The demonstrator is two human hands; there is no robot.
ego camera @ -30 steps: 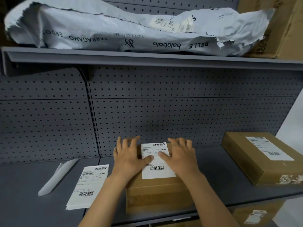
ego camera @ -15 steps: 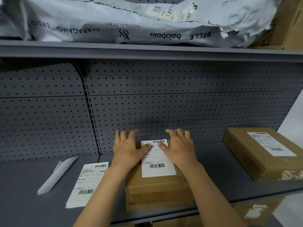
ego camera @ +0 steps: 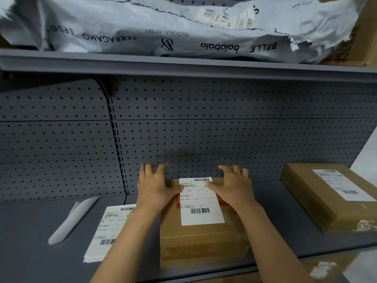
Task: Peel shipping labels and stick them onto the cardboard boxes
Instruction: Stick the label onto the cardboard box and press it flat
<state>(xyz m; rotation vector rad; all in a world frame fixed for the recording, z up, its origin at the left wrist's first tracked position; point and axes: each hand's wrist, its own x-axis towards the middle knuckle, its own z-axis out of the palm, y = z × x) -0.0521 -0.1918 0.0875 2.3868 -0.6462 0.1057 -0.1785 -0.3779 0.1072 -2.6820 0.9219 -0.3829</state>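
Shelf [ego camera: 30, 252]: we see it grey.
On it: two cardboard boxes [ego camera: 204, 242] [ego camera: 310, 201], label stack [ego camera: 106, 231], backing strip [ego camera: 69, 221].

matt cardboard box [ego camera: 202, 240], paper label [ego camera: 201, 203]

I see my left hand [ego camera: 156, 186] and right hand [ego camera: 236, 185] spread flat on the centre box [ego camera: 204, 237], pegboard wall [ego camera: 204, 139] close behind at 12 o'clock, label stack [ego camera: 108, 231] at 9, second box [ego camera: 328, 197] at 3, bare shelf [ego camera: 271, 211] between.
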